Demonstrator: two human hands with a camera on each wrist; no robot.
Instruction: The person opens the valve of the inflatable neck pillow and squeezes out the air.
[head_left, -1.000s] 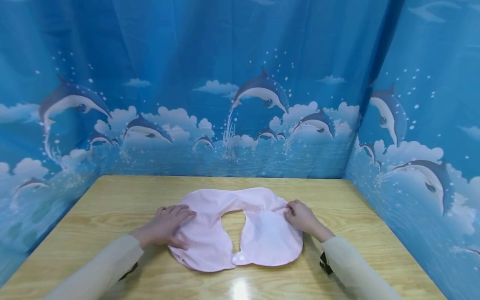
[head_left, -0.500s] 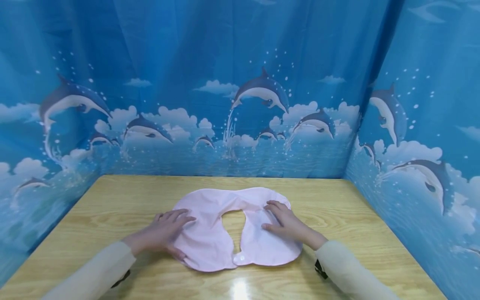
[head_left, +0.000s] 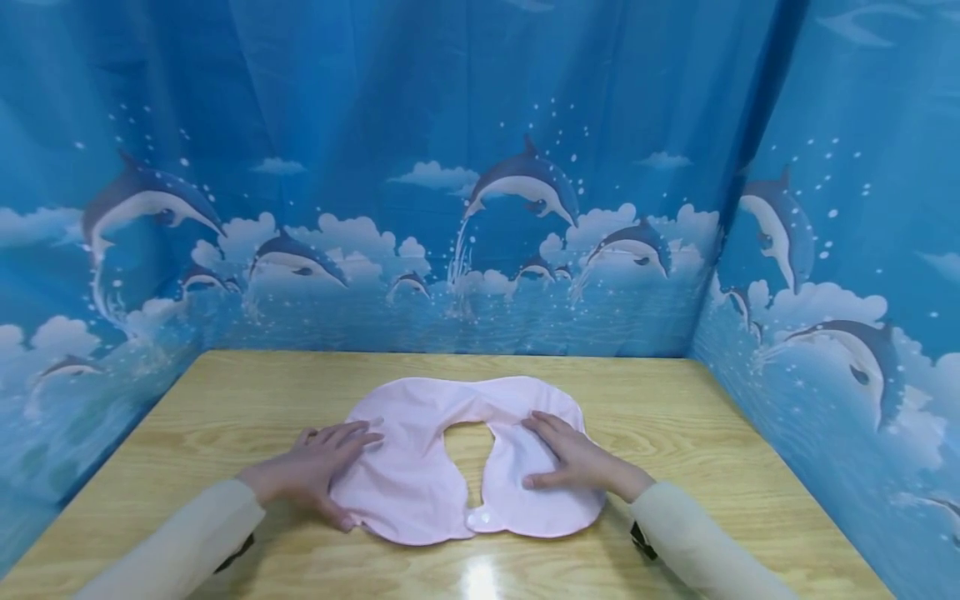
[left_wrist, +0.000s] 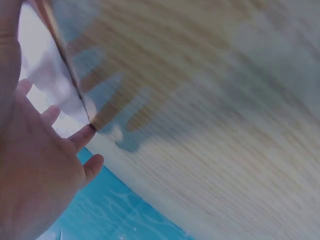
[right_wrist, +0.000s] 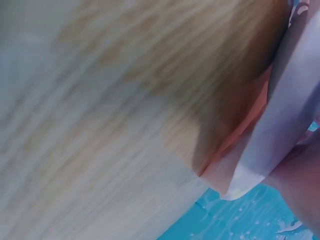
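Observation:
A pink bib point(head_left: 408, 492) lies spread on the wooden table, curved round a neck opening through which the wood shows. Its two ends meet at a white fastener point(head_left: 478, 518) on the near side. My left hand point(head_left: 311, 475) is at the bib's left edge, fingers spread, their tips over the cloth. In the left wrist view, the fingers of the left hand point(left_wrist: 42, 160) stand apart and straight beside the cloth. Over the right lobe rests my right hand point(head_left: 573, 460), its fingers extended and thumb apart. Mostly hidden by the bib's edge point(right_wrist: 277, 120), the right hand shows little in its wrist view.
The light wooden table point(head_left: 247, 392) reaches back to a blue curtain point(head_left: 360, 100) printed with dolphins. Another curtain panel point(head_left: 840, 250) borders the right side. A bright light reflection lies on the table in front of the bib.
My right hand has let go of the bib's right edge and moved left onto its right lobe, fingers spread. My left hand has shifted slightly left and outward. The bib has barely moved.

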